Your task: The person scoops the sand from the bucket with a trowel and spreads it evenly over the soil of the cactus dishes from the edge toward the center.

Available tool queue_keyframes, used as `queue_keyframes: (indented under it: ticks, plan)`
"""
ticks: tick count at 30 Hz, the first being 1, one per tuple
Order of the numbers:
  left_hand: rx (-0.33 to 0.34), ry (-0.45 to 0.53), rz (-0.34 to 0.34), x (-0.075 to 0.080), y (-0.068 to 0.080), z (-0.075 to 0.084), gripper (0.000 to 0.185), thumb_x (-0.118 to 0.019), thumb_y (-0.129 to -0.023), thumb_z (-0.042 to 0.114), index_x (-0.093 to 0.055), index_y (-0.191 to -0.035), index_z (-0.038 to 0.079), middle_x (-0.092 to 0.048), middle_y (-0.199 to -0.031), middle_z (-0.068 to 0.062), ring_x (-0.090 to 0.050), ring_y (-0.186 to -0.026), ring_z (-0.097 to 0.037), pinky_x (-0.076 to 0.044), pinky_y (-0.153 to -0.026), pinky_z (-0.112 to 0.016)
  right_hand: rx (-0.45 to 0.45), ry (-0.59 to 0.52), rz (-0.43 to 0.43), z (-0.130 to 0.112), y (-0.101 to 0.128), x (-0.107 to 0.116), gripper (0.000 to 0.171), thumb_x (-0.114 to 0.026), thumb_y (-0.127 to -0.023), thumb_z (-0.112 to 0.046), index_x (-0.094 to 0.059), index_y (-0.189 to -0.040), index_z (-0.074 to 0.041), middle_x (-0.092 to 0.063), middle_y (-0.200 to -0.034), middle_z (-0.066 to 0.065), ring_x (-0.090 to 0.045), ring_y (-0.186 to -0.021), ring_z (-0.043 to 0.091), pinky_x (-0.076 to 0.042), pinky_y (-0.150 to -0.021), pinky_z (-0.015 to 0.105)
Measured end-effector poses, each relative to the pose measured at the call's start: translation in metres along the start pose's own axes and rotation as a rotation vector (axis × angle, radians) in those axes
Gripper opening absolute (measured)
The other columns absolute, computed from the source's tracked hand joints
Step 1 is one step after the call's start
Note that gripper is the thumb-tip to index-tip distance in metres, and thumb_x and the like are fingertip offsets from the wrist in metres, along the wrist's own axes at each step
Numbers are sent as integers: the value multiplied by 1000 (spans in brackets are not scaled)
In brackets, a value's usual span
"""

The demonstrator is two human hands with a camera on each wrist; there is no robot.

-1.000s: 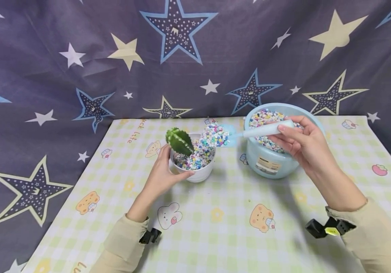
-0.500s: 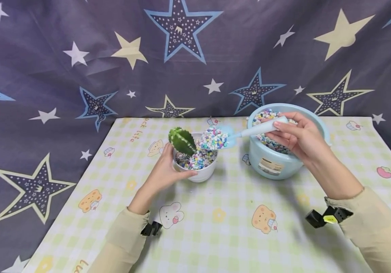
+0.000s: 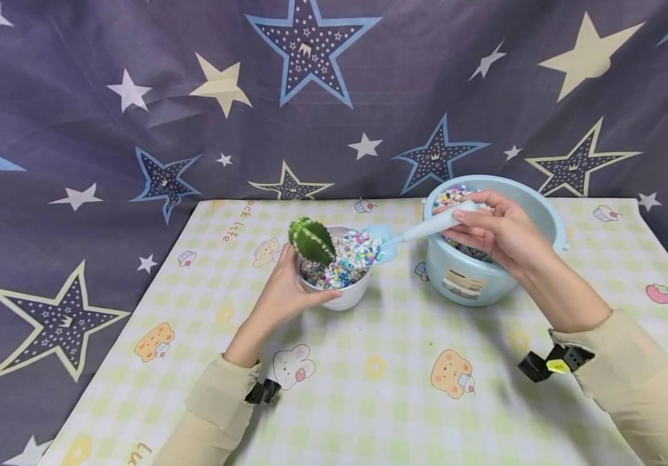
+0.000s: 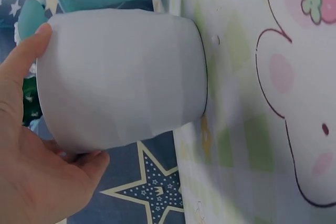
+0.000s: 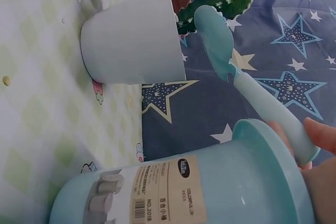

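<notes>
The left hand (image 3: 287, 294) grips a white pot (image 3: 342, 294) holding a cactus (image 3: 309, 239); the right hand (image 3: 500, 233) holds a blue scoop (image 3: 421, 230) tipping coloured pebbles (image 3: 348, 255) in.

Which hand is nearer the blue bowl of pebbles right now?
Right. The right hand hovers over the blue bowl, holding the scoop. The left hand grips the white pot, off to the bowl's left.
</notes>
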State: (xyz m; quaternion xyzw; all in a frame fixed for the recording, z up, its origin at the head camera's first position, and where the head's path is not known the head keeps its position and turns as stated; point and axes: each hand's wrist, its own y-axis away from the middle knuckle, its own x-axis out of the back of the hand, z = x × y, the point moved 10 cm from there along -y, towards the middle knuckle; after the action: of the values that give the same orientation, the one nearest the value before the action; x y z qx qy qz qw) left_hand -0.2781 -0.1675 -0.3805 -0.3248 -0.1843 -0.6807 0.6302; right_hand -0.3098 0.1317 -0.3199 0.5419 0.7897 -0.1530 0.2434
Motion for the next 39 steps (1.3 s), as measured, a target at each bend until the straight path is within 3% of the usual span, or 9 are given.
queue_keyframes:
  ticks: [6, 13, 25, 32, 39]
  plan:
    - [32, -45, 38, 1, 4, 4, 118, -92, -65, 45, -25, -156, 11, -37, -152, -14, -41, -141, -34, -33, -120, -52, -24, 30, 23, 3, -3, 0, 17, -57, -95, 10, -53, -105, -3, -77, -101, 15, -76, -94, 23, -62, -83, 34]
    - [69, -76, 62, 1, 6, 5, 119, -90, -66, 49, -23, -157, 12, -32, -156, -14, -39, -143, -34, -33, -121, -51, -43, 61, 34, 4, -5, 0, 21, -57, -95, 9, -48, -108, -4, -78, -99, 12, -76, -93, 21, -62, -83, 34]
    - [23, -1, -70, 0, -4, 2, 126, -92, -66, 42, -13, -160, 15, -23, -163, -16, -34, -147, -37, -27, -122, -56, -53, 79, 13, 5, -7, -3, 26, -57, -95, 9, -42, -113, -2, -78, -99, 11, -76, -93, 20, -62, -83, 33]
    - [2, -13, -13, 2, -4, 5, 123, -93, -64, 43, -20, -159, 15, -30, -160, -16, -38, -144, -35, -29, -122, -54, -48, 90, 11, 5, -6, -3, 27, -58, -95, 8, -42, -115, -2, -78, -99, 11, -76, -93, 19, -62, -83, 33]
    - [49, -63, 48, 1, 1, 6, 127, -92, -63, 50, -18, -159, 12, -29, -160, -16, -38, -144, -35, -33, -120, -52, -59, 95, 17, 6, -5, -3, 26, -58, -95, 8, -43, -114, -2, -78, -100, 10, -76, -93, 19, -62, -82, 33]
